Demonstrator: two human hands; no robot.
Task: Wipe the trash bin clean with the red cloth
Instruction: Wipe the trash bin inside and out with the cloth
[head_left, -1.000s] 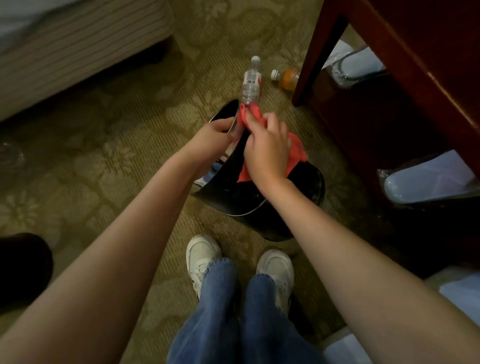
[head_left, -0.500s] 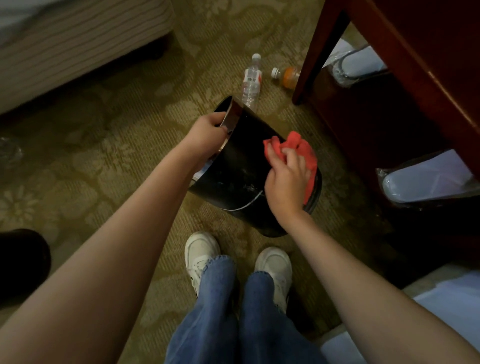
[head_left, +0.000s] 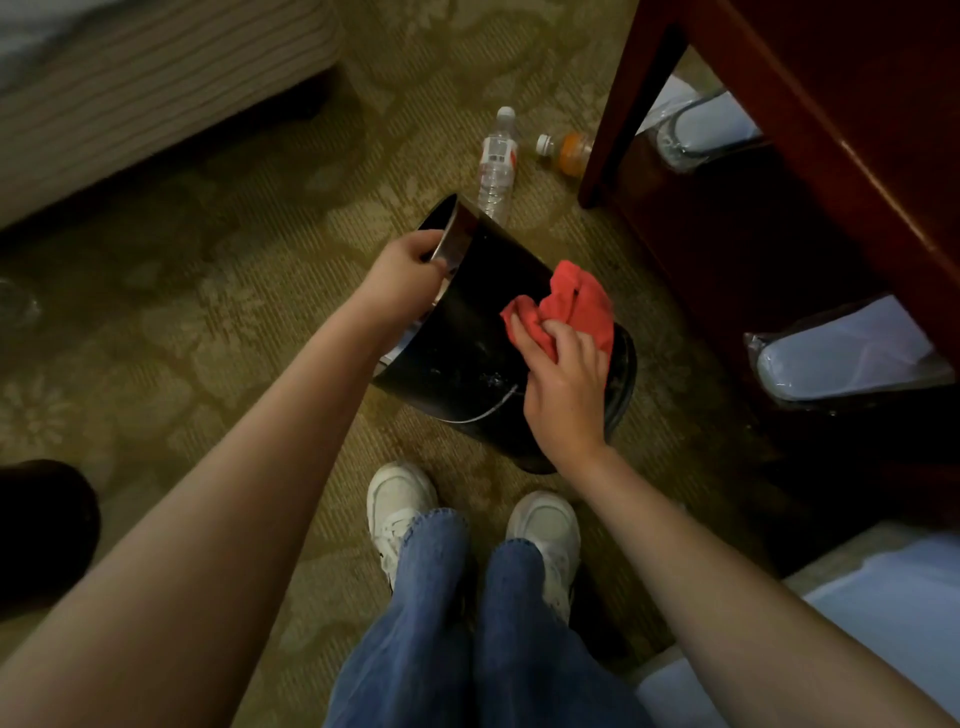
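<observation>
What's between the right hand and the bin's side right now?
Head view: the bunched red cloth, gripped by the right hand and pressed against the outer wall of the trash bin.

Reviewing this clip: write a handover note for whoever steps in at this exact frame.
Left hand grips the metal rim of the round black trash bin, holding it tilted on the carpet.
Right hand holds the bunched red cloth against the bin's outer wall.
Done: cloth is on the outside; how much is clean cannot be told.
Left: remaining outer wall, rim, inside.
</observation>
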